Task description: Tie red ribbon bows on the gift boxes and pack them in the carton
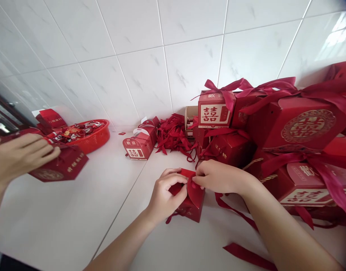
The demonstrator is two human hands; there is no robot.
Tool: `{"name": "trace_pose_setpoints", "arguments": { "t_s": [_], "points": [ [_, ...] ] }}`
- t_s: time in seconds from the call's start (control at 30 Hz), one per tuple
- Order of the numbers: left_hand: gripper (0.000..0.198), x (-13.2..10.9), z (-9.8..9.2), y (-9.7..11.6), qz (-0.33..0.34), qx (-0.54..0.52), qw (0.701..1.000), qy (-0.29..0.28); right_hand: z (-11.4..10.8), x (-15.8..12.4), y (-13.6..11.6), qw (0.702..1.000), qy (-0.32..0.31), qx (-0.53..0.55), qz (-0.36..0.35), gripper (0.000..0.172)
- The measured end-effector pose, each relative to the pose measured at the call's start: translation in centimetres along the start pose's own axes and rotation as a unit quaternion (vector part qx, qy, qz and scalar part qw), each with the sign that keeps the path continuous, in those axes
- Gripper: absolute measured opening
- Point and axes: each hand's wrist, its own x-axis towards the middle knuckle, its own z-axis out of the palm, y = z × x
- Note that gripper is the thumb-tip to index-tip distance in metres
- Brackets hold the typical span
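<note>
A small red gift box (190, 209) stands on the white table just in front of me, its curved top flap showing. With thumb and fingers closed, my left hand (167, 192) grips the box's top from the left. My right hand (218, 176) pinches dark red ribbon at the top of the same box, and the fingertips of both hands nearly meet there. From under my right wrist a loose ribbon (232, 207) trails to the right. Another ribbon end (246, 256) lies nearer to me. The exact grip points are partly hidden by my fingers.
Finished-looking boxes with bows (305, 124) are stacked at right. A ribbon heap (174, 133) and closed boxes (137, 146) sit by the tiled wall. At left, another person's hand (23, 154) holds a red box (62, 165) beside a red basin (98, 137) of sweets.
</note>
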Motion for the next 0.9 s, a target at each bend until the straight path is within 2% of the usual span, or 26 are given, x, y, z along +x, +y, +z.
{"name": "trace_pose_setpoints", "arguments": {
  "t_s": [0.1, 0.2, 0.27, 0.33, 0.43, 0.5, 0.57, 0.63, 0.7, 0.77, 0.83, 0.87, 0.9],
  "points": [
    [0.012, -0.1, -0.2, -0.1, -0.021, -0.016, 1.0, 0.0, -0.2, -0.2, 0.2, 0.999, 0.039, -0.002, -0.022, 0.028],
    [0.008, -0.2, -0.2, -0.2, -0.064, -0.057, 0.996, 0.01, -0.3, -0.3, 0.0, 0.99, 0.129, 0.04, -0.033, 0.018],
    [0.009, -0.3, 0.0, -0.2, -0.092, -0.09, 0.991, 0.025, -0.2, -0.2, -0.3, 0.982, 0.166, 0.066, -0.055, 0.015],
    [0.009, -0.3, 0.1, -0.1, -0.108, -0.117, 0.986, 0.05, 0.2, 0.0, -0.5, 0.981, 0.159, 0.073, -0.08, 0.018],
    [0.009, -0.3, 0.1, -0.2, -0.112, -0.135, 0.981, 0.084, 1.1, 0.6, -0.6, 0.985, 0.107, 0.075, -0.109, 0.026],
    [0.008, -0.2, 0.0, -0.4, -0.093, -0.116, 0.985, 0.087, 1.5, 0.9, -0.7, 0.986, 0.089, 0.08, -0.117, 0.025],
    [0.007, -0.2, -0.3, -0.6, -0.058, -0.078, 0.992, 0.081, 1.6, 0.9, -1.0, 0.983, 0.102, 0.093, -0.12, 0.02],
    [0.004, -0.1, -0.6, -0.8, -0.02, -0.045, 0.996, 0.071, 1.2, 0.4, -1.4, 0.971, 0.149, 0.127, -0.138, 0.017],
    [0.007, 0.0, -1.0, -0.7, 0.015, -0.025, 0.999, 0.044, 0.5, -0.9, -1.9, 0.945, 0.219, 0.175, -0.17, 0.018],
    [0.016, 0.1, -1.4, -0.6, 0.07, 0.009, 0.998, 0.003, -0.3, -2.8, -2.3, 0.896, 0.334, 0.226, -0.188, 0.018],
    [0.021, 0.2, -1.8, -0.4, 0.138, 0.058, 0.988, -0.024, -1.0, -4.7, -2.3, 0.82, 0.477, 0.254, -0.188, 0.018],
    [0.022, 0.3, -2.0, -0.4, 0.165, 0.081, 0.983, -0.028, -1.4, -5.5, -2.2, 0.801, 0.521, 0.234, -0.18, 0.018],
    [0.023, 0.3, -2.1, -0.5, 0.18, 0.098, 0.978, -0.031, -1.8, -6.1, -2.0, 0.804, 0.535, 0.197, -0.169, 0.02]
  ]
}}
